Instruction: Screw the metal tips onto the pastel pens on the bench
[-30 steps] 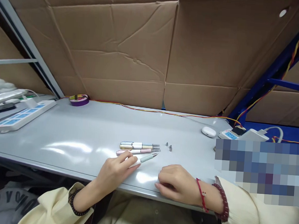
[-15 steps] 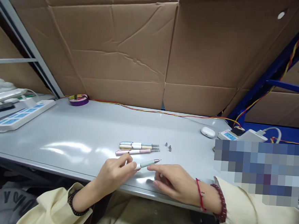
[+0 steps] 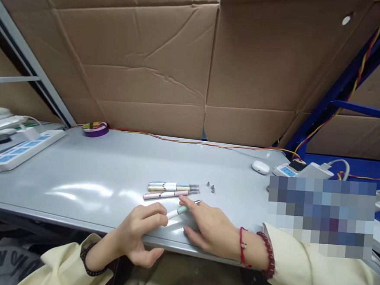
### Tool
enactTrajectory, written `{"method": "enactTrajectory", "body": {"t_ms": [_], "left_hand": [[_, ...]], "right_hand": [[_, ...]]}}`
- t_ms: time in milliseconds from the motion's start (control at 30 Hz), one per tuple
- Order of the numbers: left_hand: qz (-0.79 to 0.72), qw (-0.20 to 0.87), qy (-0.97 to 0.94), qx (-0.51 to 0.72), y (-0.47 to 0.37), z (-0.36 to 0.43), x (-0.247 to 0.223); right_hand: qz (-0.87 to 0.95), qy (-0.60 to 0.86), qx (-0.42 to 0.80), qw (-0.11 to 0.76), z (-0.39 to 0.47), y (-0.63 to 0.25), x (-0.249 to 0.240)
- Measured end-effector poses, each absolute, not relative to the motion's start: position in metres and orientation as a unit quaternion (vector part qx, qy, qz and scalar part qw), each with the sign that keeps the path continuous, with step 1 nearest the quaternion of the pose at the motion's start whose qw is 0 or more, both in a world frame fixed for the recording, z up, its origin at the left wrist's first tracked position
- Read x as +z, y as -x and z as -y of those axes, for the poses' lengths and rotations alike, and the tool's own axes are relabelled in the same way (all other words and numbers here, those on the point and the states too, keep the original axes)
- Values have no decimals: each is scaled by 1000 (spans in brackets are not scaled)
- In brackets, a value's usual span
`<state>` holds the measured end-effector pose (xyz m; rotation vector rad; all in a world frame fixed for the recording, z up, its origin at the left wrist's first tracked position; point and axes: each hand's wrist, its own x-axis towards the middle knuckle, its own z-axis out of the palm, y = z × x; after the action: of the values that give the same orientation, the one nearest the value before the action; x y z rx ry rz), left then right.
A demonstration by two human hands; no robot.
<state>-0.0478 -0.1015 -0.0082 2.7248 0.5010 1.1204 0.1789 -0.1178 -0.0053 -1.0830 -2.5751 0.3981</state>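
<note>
Pen (image 3: 173, 214) near bench (image 3: 126, 160) front edge, about midway. Left hand (image 3: 136, 228): thumb wide of fingers, fingertips at pen's rear. Right hand (image 3: 214, 229): fingers over pen's grip, thumb apart; whether gripping, cannot tell. Three pens (image 3: 166, 194) beyond. Grey cloth (image 3: 7, 263) below bench front edge, left: O, Y readable.

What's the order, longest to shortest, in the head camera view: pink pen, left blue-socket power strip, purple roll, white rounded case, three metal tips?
1. Power strip
2. Pink pen
3. Purple roll
4. White rounded case
5. Metal tips: they look too alike to rank among themselves.
</note>
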Motion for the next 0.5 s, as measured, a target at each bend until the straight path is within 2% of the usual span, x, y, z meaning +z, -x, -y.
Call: {"method": "enactTrajectory", "body": {"t_ms": [167, 333, 400, 500], "left_hand": [[-168, 91, -890, 415, 48, 99, -4], [-168, 77, -894, 408, 43, 99, -2], [-164, 65, -902, 394, 43, 100, -4], [-168, 44, -906, 387, 45, 100, -8]], "right_hand": [[924, 337, 113, 137, 124, -162, -2], [916, 342, 132, 163, 122, -162, -4], [897, 357, 168, 199, 118, -166, -4], [843, 361, 245, 313, 107, -174, 1]]}}
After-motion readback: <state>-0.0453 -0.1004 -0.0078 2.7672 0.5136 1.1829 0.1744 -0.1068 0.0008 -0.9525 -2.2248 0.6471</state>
